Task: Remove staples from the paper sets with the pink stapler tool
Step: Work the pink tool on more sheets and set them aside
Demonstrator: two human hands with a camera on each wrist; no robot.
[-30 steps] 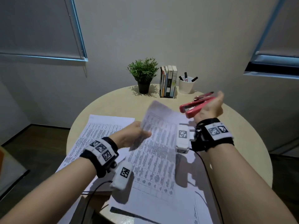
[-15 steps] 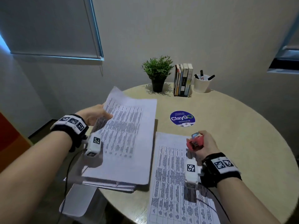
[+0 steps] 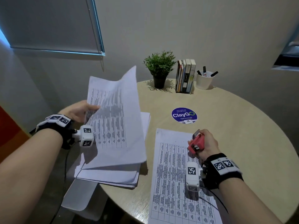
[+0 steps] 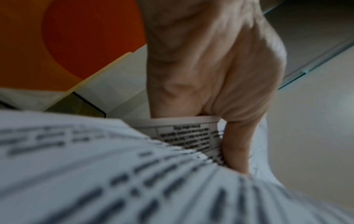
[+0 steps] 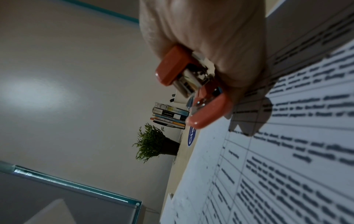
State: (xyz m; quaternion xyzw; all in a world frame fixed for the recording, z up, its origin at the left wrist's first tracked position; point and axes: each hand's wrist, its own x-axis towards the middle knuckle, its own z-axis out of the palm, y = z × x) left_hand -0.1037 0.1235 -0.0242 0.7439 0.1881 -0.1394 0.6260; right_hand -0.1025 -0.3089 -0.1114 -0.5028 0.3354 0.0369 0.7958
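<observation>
Two hands: both mine, each one holding something above the round table.
Near sheet: a printed paper set lies flat at the table's near edge, its bottom hanging past the rim.
Right hand: my right hand sits over the top right part of that sheet, fingers curled tight round the pink stapler.
Stapler: in the right wrist view the pink stapler pokes out of my fist with its metal parts showing; its tip sits just above the paper, and I cannot tell whether it touches.
Paper stack: a pile of sheets lies at the table's left edge, partly overhanging it.
Left hand: my left hand pinches the left edge of a lifted paper set, which stands tilted up over the pile; in the left wrist view my thumb presses on the printed page.
Middle: a round blue sticker reading ClayGO is stuck on the table beyond the near sheet.
Far edge: a potted plant, a row of upright books and a white cup of pens stand in a line, left to right.
</observation>
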